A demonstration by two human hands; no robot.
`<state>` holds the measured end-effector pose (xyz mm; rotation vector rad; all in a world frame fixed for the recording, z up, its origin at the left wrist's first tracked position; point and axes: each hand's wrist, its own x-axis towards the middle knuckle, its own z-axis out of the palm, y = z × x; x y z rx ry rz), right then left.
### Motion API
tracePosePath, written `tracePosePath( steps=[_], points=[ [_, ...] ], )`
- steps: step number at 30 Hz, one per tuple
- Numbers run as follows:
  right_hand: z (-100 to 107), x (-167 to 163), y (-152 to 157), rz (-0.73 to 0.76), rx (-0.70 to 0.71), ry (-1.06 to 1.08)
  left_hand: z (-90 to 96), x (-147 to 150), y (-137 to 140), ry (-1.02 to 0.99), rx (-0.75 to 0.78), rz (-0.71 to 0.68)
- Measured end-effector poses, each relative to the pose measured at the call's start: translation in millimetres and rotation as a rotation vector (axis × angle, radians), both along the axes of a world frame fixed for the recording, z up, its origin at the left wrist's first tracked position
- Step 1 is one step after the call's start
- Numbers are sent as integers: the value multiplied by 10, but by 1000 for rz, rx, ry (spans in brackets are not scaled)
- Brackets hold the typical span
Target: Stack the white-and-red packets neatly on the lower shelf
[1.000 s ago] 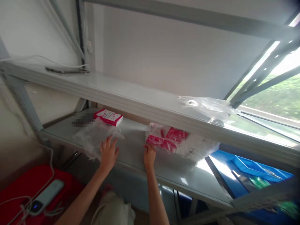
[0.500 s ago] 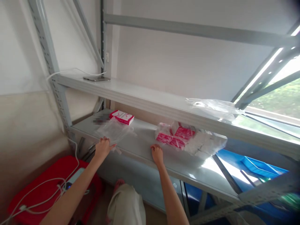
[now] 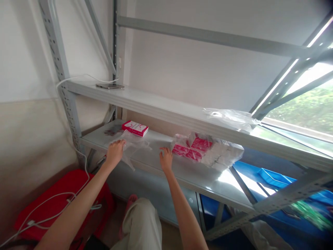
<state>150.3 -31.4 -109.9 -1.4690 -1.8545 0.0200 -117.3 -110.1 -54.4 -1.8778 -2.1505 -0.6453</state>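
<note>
My left hand [image 3: 114,152] grips the near edge of a clear plastic bag [image 3: 135,144] lying on the lower grey shelf [image 3: 187,173]. My right hand [image 3: 165,159] rests on the same shelf with fingers apart, a little left of a plastic-wrapped bundle of red and white boxes [image 3: 205,151], holding nothing. A single red and white box [image 3: 135,128] lies flat behind the clear bag, toward the back of the shelf.
The upper shelf [image 3: 161,106] carries a phone [image 3: 109,86] on a white cable at the left and a crumpled clear bag [image 3: 231,118] at the right. A red bin [image 3: 65,201] stands on the floor at left. Blue bins [image 3: 270,177] sit under the shelf at right.
My left hand went from lying flat on the clear bag to gripping its near edge. My right hand drew back from the wrapped bundle and opened on the shelf. The view pulled back.
</note>
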Motion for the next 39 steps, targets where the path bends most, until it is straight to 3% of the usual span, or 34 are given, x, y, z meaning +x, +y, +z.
tracePosePath(
  steps=[6, 10, 13, 21, 29, 35, 39],
  points=[
    [365, -530, 9, 103, 26, -202, 305, 135, 60, -147, 135, -272],
    [409, -534, 130, 88, -108, -378, 396, 186, 120, -258, 151, -512],
    [421, -397, 160, 94, -227, -470, 437, 170, 146, -317, 138, -601],
    [239, -227, -331, 137, -120, -326, 491, 256, 167, -403, 118, -588],
    [13, -251, -544, 118, -293, -337, 442, 371, 142, -334, 32, -556],
    [280, 23, -443, 22, -295, -335, 463, 316, 109, -85, 27, -414],
    [589, 201, -358, 38, -307, -336, 551, 495, -19, 89, 169, -387]
  ],
)
